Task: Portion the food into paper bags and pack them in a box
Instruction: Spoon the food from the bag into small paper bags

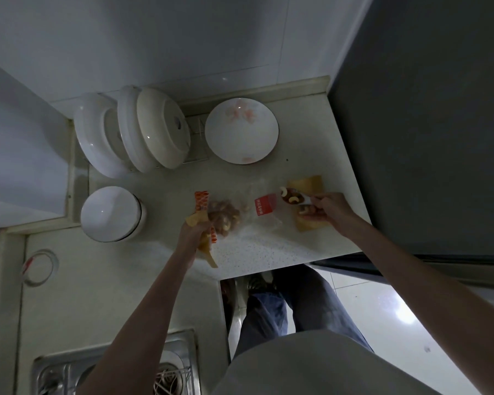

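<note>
On the speckled counter (pixel 268 246) lies a clear plastic bag of mixed nuts (pixel 224 216) with a red patterned strip. My left hand (pixel 193 232) grips a brown paper bag (pixel 203 243) beside it. My right hand (pixel 332 209) holds a white spoon (pixel 293 196) loaded with cashews and dark pieces, above the counter. Under that hand lies a second paper bag (pixel 308 223) with nuts at its mouth. A third paper bag (pixel 307 183) lies just behind the spoon. A clear wrapper with a red label (pixel 264 205) sits between the bags.
A white plate with pink print (pixel 241 131) stands at the back. Several white bowls and lids (pixel 131 132) lean in a rack at the back left, and an upturned white bowl (pixel 110 213) sits nearer. A gas stove (pixel 111 372) is at the near left. The counter edge drops off at the right.
</note>
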